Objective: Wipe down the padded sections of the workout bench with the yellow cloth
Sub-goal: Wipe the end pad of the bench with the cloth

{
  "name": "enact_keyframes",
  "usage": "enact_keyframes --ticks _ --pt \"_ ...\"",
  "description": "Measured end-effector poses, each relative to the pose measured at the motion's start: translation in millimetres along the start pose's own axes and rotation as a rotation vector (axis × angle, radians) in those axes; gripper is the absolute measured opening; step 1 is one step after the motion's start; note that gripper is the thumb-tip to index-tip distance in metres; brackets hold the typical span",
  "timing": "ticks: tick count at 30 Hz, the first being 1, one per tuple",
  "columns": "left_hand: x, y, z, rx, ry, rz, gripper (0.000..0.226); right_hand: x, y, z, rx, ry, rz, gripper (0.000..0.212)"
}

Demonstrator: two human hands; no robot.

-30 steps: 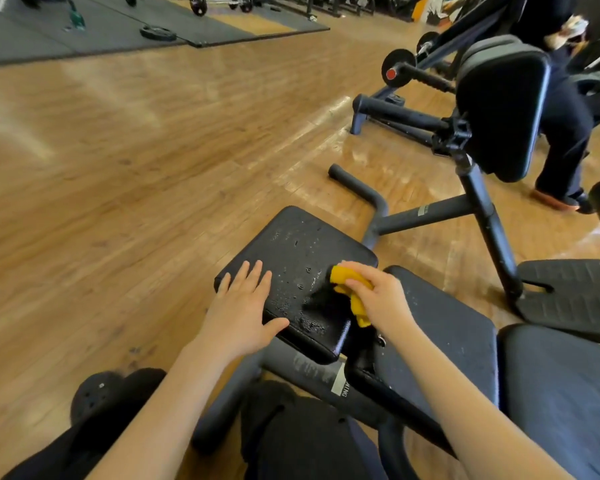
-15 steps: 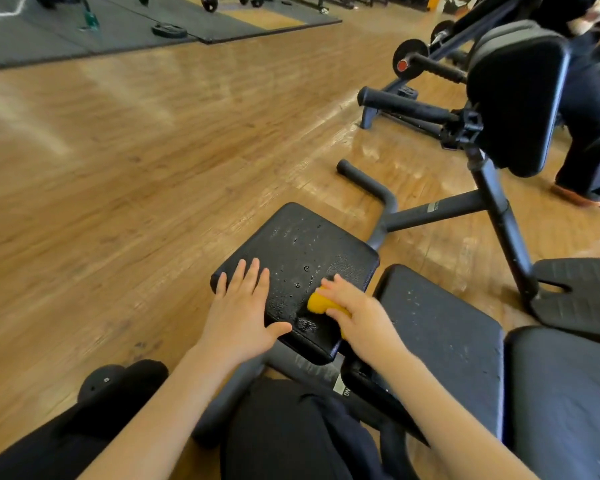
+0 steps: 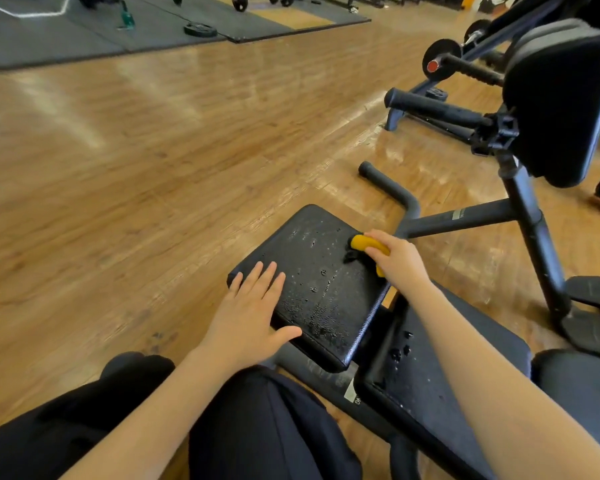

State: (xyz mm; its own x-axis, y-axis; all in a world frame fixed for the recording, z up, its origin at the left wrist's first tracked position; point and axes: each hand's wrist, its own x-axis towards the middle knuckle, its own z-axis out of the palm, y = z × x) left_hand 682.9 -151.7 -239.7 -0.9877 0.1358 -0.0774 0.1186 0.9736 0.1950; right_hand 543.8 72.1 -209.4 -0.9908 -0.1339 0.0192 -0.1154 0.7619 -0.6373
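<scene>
My right hand [image 3: 397, 259] grips the yellow cloth [image 3: 365, 244] on the wet pad's [image 3: 312, 282] far corner; my left hand [image 3: 248, 315] rests flat, fingers spread.

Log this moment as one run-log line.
right hand: grips yellow cloth at pad's far right edge | left hand: flat on wet seat pad | droplets remain

Gym: padded benches [image 3: 326, 285], weight plates [image 3: 200, 29]
</scene>
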Motion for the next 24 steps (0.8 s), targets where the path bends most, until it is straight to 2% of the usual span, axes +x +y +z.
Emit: enact_keyframes --ticks 2,6,8,11,13,15,16,18,22,24 --pt "-1 1 -5 -0.020 -0.017 -0.013 0.091 2 5 8 -0.053 -0.013 0.001 0.033" --pt "-2 3 -5 -0.030 -0.005 -0.009 0.087 -29 -3 18 -0.156 -0.044 -0.104 0.039" --pt "-1 2 -5 -0.012 0.001 -0.010 0.087 -59 -12 26 -0.172 -0.112 -0.226 0.039" --pt "0 2 -5 -0.002 -0.007 -0.004 0.087 -96 -35 36 -0.233 -0.304 -0.358 0.042" --pt "0 3 -5 0.002 -0.014 -0.004 0.087 -112 -43 36 -0.293 -0.254 -0.523 0.041" --pt "-1 2 -7 0.007 -0.020 0.004 0.087 -118 -26 37 -0.256 -0.212 -0.604 0.035" --pt "-1 2 -8 0.008 -0.027 0.009 0.087 -122 -19 34 -0.162 -0.295 -0.557 0.035" --pt "0 0 -8 0.006 -0.030 0.019 0.088 -119 -11 25 -0.049 -0.285 -0.488 0.038" --pt "1 -1 -8 -0.009 -0.049 0.019 0.088 -60 -17 -2 -0.030 0.001 -0.303 0.037" --pt "1 -1 -8 -0.014 -0.051 0.024 0.088 -22 -16 -4 -0.081 0.008 -0.210 0.038"
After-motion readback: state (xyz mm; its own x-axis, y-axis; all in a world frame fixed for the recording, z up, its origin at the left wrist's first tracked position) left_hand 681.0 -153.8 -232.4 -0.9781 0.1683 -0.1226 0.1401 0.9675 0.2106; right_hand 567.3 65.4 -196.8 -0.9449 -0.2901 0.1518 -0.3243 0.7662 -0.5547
